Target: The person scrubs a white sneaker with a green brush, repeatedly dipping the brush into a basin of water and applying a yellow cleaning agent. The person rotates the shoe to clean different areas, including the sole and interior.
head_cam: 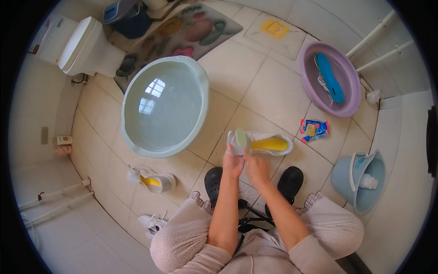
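In front of me, above the floor tiles, is a pale, wet-looking shoe with a yellow inside. My left hand holds it at the tongue end. A pale green brush lies against that end. My right hand, blurred by motion, is closed at the brush's near end; its grip is partly hidden. Left of my feet stands a second pale shoe, also yellow inside, with its tongue pulled up. A white sneaker sits beside my left knee.
A large green basin holds water at front left. Farther right, a purple basin contains a blue insole and white laces. Nearby lies a torn wrapper with a yellow block. A tilted bucket holds a white bottle.
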Available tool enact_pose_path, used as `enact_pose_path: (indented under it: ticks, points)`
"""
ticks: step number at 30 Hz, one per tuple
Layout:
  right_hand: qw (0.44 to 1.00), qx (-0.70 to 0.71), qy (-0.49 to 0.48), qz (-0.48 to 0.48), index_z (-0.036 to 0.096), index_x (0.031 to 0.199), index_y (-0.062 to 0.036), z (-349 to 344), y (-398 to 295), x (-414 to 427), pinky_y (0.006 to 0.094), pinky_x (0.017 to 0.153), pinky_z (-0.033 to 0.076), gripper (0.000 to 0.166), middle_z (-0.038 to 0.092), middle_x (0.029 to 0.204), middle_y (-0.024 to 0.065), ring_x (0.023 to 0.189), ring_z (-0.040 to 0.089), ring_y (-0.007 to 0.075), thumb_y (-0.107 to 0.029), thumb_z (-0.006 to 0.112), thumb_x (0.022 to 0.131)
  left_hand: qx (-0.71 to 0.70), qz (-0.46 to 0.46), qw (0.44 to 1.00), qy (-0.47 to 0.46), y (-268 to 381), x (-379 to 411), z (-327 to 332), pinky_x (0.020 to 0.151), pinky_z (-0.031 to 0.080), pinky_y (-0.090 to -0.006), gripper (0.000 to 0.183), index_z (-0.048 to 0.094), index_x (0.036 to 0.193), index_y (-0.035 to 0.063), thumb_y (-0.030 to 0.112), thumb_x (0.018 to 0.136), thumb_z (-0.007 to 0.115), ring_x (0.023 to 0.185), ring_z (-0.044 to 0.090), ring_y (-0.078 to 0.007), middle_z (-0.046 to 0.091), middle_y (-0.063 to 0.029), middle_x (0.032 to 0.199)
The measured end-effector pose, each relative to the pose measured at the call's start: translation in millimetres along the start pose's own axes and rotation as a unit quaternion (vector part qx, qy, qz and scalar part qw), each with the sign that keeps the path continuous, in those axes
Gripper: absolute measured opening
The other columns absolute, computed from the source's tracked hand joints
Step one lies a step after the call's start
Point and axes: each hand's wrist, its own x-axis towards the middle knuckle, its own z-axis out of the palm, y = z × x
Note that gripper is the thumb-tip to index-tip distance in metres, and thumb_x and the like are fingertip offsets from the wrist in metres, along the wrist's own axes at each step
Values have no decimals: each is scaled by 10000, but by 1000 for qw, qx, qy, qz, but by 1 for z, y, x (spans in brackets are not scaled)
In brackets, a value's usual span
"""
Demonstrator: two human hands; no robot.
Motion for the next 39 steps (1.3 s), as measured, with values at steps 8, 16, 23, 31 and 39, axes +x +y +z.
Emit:
enact_pose_path:
  ticks: [8,16,23,31,39]
  points:
    - [1000,15,11,3,462,1301,-200,6,3,18,464,593,476,519,606,743,218,656,591,394,-66,498,801,-4,-20,1000,20,0,-7,13,874,471,-404,402,469,1233,84,359,958,364,1044,539,-264,545,-92,1186]
    - [999,9,-53,-3,457,1296,-207,1,-27,-27,476,571,462,525,598,702,199,645,593,381,-57,495,794,88,8,996,14,15,-10,4,880,449,-384,357,496,1180,106,355,961,363,1019,544,-229,569,-55,1134]
    - [999,-11,21,-26,465,1300,-217,13,-18,0,471,545,481,537,581,661,193,591,602,367,-73,501,784,53,0,998,36,1,-1,5,805,482,-384,306,517,1146,149,344,958,376,931,573,-222,600,-50,1043]
    - [997,39,36,61,498,1269,-212,1,3,20,479,597,463,498,594,717,219,667,593,387,-47,490,799,19,-41,999,-11,-2,2,0,743,515,-390,340,521,1142,139,363,952,351,963,576,-252,581,-73,1127]
    - [999,26,-12,46,470,1296,-170,17,2,-35,472,563,470,520,597,670,192,630,597,362,-50,478,790,-19,17,1000,-5,1,-6,-1,937,424,-442,399,521,1162,96,371,963,312,1096,513,-274,555,-89,1177]
